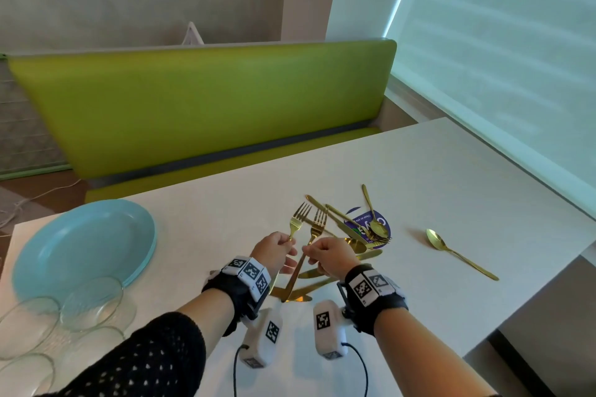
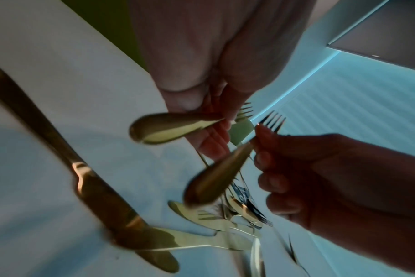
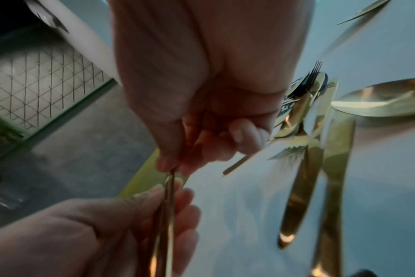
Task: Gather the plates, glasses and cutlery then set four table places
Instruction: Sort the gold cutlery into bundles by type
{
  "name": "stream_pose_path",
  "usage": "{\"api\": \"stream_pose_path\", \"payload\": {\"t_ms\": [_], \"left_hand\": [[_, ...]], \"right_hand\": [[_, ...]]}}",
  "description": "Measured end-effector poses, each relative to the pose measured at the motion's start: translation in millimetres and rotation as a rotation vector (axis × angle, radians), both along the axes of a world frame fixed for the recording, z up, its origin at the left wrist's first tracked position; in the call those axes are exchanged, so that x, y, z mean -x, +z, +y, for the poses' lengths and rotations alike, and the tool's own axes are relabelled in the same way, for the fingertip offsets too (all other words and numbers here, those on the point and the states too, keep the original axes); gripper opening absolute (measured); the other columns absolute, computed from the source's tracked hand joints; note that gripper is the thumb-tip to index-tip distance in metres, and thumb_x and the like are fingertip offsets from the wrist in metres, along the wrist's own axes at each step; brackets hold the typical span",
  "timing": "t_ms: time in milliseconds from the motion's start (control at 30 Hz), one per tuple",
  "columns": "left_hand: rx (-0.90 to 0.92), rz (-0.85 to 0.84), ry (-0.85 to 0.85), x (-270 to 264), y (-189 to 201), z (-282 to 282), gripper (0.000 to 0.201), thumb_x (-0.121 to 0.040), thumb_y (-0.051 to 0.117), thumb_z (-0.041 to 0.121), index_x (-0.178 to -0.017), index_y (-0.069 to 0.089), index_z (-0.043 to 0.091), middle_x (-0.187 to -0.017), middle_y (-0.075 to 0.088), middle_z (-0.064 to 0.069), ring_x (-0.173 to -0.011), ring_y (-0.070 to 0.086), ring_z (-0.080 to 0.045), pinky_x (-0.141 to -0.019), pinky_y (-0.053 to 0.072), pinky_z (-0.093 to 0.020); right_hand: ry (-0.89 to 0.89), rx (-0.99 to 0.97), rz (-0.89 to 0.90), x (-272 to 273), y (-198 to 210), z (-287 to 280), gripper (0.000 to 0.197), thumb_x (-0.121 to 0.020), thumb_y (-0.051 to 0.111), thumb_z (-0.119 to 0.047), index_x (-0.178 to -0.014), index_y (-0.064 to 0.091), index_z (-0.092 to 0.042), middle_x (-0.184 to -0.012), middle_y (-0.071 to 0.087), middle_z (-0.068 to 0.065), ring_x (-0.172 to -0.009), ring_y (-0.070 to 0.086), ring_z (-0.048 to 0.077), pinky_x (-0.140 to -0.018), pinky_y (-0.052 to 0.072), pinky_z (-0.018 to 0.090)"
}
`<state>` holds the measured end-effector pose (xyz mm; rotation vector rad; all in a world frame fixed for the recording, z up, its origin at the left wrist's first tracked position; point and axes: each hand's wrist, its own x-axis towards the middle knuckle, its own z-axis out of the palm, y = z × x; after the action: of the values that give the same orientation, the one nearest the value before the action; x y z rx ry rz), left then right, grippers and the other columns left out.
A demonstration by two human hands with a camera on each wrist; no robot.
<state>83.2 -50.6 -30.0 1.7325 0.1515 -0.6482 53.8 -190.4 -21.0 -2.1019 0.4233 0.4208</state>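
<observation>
Over the white table (image 1: 435,171), my left hand (image 1: 288,241) grips a gold fork (image 1: 298,219) by its handle, tines up. My right hand (image 1: 308,248) pinches a second gold fork (image 1: 318,222) just below its head. That fork's long handle slants down past the left hand's fingers. In the left wrist view both fork handles (image 2: 168,129) (image 2: 213,183) point at the camera. A loose pile of gold cutlery (image 1: 358,229) lies just beyond my hands, and a lone spoon (image 1: 451,251) lies to the right. Stacked light blue plates (image 1: 84,245) sit at the left, with clear glasses (image 1: 92,303) in front of them.
A green bench (image 1: 209,106) runs along the table's far side. A window blind (image 1: 500,58) fills the right. Gold knives (image 3: 301,187) lie on the table under my right wrist. A blue round sticker (image 1: 385,222) shows under the cutlery pile.
</observation>
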Motion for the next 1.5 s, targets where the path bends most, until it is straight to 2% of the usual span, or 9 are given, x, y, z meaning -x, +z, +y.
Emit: {"api": "stream_pose_path", "payload": {"t_ms": [100, 300, 567, 667, 733, 900, 1033, 1200, 1500], "left_hand": [[0.114, 0.048, -0.034, 0.7, 5.0, -9.5, 0.015, -0.099, 0.038, 0.017, -0.098, 0.050, 0.006, -0.081, 0.061, -0.007, -0.063, 0.060, -0.021, -0.063, 0.053, -0.034], [0.215, 0.106, -0.011, 2.5, 4.4, -20.7, 0.029, -0.102, 0.029, 0.025, -0.088, 0.051, 0.011, -0.076, 0.061, -0.009, -0.052, 0.062, -0.020, -0.050, 0.053, -0.027], [0.091, 0.033, -0.029, -0.7, -3.9, -41.0, 0.027, -0.102, 0.029, 0.022, -0.099, 0.052, 0.008, -0.065, 0.051, -0.005, -0.048, 0.042, -0.014, -0.041, 0.031, -0.021], [0.015, 0.002, -0.009, -8.2, -8.0, -42.0, 0.026, -0.101, 0.029, 0.016, -0.090, 0.053, 0.011, -0.062, 0.047, -0.003, -0.047, 0.039, -0.013, -0.042, 0.028, -0.022], [-0.022, 0.001, 0.025, -13.3, -12.1, -39.8, 0.029, -0.100, 0.029, 0.014, -0.084, 0.052, 0.013, -0.062, 0.047, -0.003, -0.048, 0.039, -0.014, -0.043, 0.028, -0.022], [-0.093, 0.006, 0.091, -19.8, -22.4, -35.1, 0.029, -0.100, 0.029, 0.015, -0.080, 0.050, 0.015, -0.064, 0.047, -0.002, -0.050, 0.041, -0.014, -0.045, 0.030, -0.022], [-0.127, 0.004, 0.114, -20.7, -27.2, -34.7, 0.029, -0.099, 0.029, 0.015, -0.078, 0.049, 0.018, -0.065, 0.049, -0.002, -0.052, 0.043, -0.014, -0.046, 0.033, -0.022], [-0.130, 0.011, 0.145, -20.2, -29.5, -33.5, 0.027, -0.099, 0.031, 0.017, -0.080, 0.050, 0.019, -0.067, 0.049, -0.003, -0.054, 0.045, -0.014, -0.047, 0.035, -0.022], [-0.126, 0.016, 0.165, -19.8, -23.0, -33.2, 0.025, -0.100, 0.031, 0.018, -0.084, 0.051, 0.017, -0.071, 0.052, -0.003, -0.057, 0.048, -0.013, -0.049, 0.038, -0.021]], "right_hand": [[0.033, -0.075, 0.002, -7.5, 6.1, -2.4, 0.028, -0.090, 0.061, -0.029, -0.064, 0.058, -0.020, -0.063, 0.058, -0.007, -0.045, 0.046, 0.005, -0.045, 0.038, 0.018], [0.000, -0.130, -0.023, -12.9, -0.8, -8.8, 0.030, -0.089, 0.062, -0.028, -0.061, 0.057, -0.019, -0.060, 0.058, -0.006, -0.041, 0.045, 0.004, -0.041, 0.034, 0.017], [-0.019, 0.170, -0.039, -19.3, 1.8, -40.7, 0.039, -0.085, 0.060, -0.047, -0.059, 0.049, -0.021, -0.060, 0.053, -0.009, -0.056, 0.047, 0.007, -0.053, 0.038, 0.019], [-0.087, 0.376, -0.042, -23.4, 1.9, -82.8, 0.039, -0.090, 0.055, -0.039, -0.057, 0.050, -0.019, -0.062, 0.053, -0.004, -0.060, 0.049, 0.010, -0.063, 0.043, 0.028], [-0.104, 0.513, -0.011, -23.8, -1.3, -109.1, 0.023, -0.091, 0.054, -0.029, -0.076, 0.064, -0.015, -0.082, 0.066, 0.002, -0.073, 0.058, 0.015, -0.072, 0.049, 0.028], [0.215, 0.751, 0.035, -22.0, -17.2, -130.4, 0.028, -0.095, 0.046, -0.019, -0.114, 0.066, -0.024, -0.116, 0.060, 0.000, -0.102, 0.061, 0.019, -0.087, 0.051, 0.026], [0.328, 0.805, 0.048, -26.3, -27.6, -131.5, 0.026, -0.096, 0.047, -0.023, -0.113, 0.066, -0.023, -0.115, 0.058, -0.001, -0.085, 0.054, 0.015, -0.074, 0.042, 0.020], [0.422, 0.856, 0.053, -30.2, -31.6, -128.9, 0.026, -0.096, 0.048, -0.025, -0.113, 0.067, -0.022, -0.116, 0.059, -0.001, -0.101, 0.061, 0.017, -0.087, 0.050, 0.026], [0.507, 0.883, 0.122, -24.9, -30.3, -138.5, 0.022, -0.092, 0.054, -0.023, -0.106, 0.069, -0.017, -0.113, 0.063, 0.000, -0.100, 0.062, 0.016, -0.086, 0.052, 0.026]]}}
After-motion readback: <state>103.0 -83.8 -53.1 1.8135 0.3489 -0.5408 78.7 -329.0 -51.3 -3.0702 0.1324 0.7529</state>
